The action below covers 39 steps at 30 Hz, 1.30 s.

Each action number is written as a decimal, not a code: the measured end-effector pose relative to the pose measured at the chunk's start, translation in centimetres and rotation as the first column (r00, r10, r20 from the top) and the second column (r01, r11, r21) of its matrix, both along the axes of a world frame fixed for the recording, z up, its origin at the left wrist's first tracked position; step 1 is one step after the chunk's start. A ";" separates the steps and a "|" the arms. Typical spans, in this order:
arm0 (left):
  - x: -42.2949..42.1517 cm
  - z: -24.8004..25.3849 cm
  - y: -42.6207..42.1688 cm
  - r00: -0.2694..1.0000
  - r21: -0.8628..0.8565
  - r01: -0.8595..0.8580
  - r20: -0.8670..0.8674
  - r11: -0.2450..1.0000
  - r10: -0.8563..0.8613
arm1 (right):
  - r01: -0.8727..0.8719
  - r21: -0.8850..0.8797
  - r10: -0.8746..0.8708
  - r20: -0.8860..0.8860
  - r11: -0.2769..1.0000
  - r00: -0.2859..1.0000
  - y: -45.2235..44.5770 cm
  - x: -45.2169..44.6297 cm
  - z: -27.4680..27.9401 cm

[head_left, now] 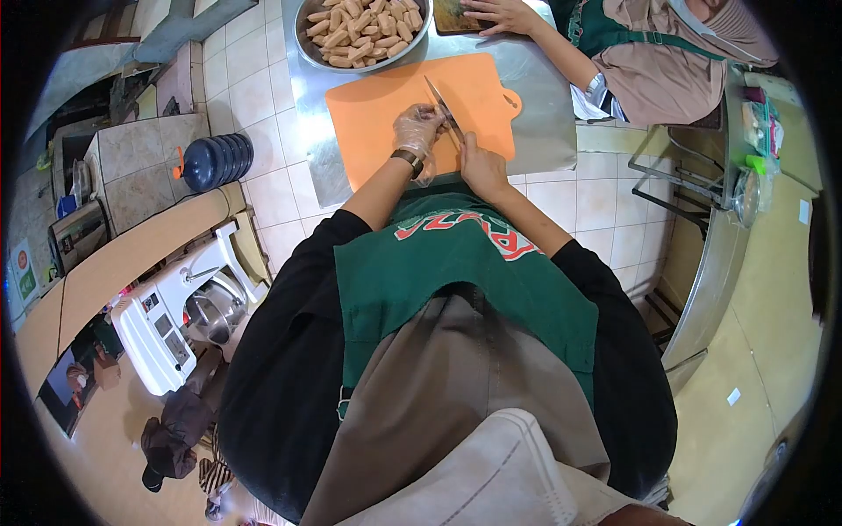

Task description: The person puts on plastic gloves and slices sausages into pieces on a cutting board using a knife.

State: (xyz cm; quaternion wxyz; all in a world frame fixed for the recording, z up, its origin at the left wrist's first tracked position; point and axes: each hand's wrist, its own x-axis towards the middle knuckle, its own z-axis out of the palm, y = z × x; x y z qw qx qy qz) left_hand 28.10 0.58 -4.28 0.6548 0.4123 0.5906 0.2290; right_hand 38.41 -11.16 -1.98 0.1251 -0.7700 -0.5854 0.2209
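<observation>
My right hand (482, 167) is closed around the handle of a knife (441, 101). The blade points away from me over an orange cutting board (368, 114). My left hand (417, 131), in a clear plastic glove, is over the board close beside the blade. Its fingers are bent together, and whatever they pinch is too small to make out. Beyond the board stands a metal bowl (303, 44) heaped with short, tan, sausage-like pieces (364, 33).
The board lies on a metal table (548, 140). Across it, another person's hand (504, 16) rests by a second, darker board (454, 17). A blue water jug (215, 162) is on the tiled floor at left, with a white stand mixer (158, 329) nearer. A metal-edged counter (715, 298) runs along the right.
</observation>
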 end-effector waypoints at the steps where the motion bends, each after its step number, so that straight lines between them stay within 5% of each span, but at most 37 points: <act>1: 0.0 -0.1 0.0 1.000 -0.003 0.002 0.013 1.000 -0.002 | -0.014 0.000 0.014 -0.006 1.000 1.000 0.1 0.1 0.1; 10: 0.2 -0.5 0.3 0.999 0.014 0.042 -0.028 0.999 -0.041 | -0.033 -0.170 0.035 0.007 0.985 0.999 1.6 -0.2 0.4; 18: 0.3 -1.2 0.2 1.000 0.053 0.025 -0.015 0.998 -0.024 | -0.038 -0.153 0.042 0.027 0.987 0.999 2.3 -0.6 -0.8; 27: -0.1 -1.4 0.6 0.999 0.037 0.041 0.013 0.998 -0.042 | -0.009 -0.230 0.013 0.017 0.973 1.000 -4.0 0.9 -1.1; 28: -0.5 -1.3 0.8 0.947 0.443 0.279 -0.274 0.852 -0.167 | -0.002 -0.278 -0.006 -0.028 0.961 1.000 -4.2 1.3 -0.9; 29: -1.1 -1.1 1.1 0.815 0.668 0.547 -0.563 0.505 -0.137 | 0.001 -0.275 -0.009 -0.026 0.961 1.000 -4.2 1.5 -0.8; 33: -2.3 0.2 2.5 0.833 0.777 0.536 -0.423 0.329 -0.357 | 0.073 -0.196 -0.083 -0.045 0.978 0.996 -3.7 2.1 -0.8; 35: -2.5 0.9 3.5 0.672 0.728 0.673 -0.529 0.129 -0.519 | 0.126 -0.115 -0.131 -0.038 0.985 0.991 -3.4 2.1 -1.2; 39: -1.7 1.4 2.8 0.558 0.552 0.818 -0.690 0.164 -0.461 | 0.127 -0.143 -0.135 -0.047 0.982 0.990 -2.6 2.2 0.3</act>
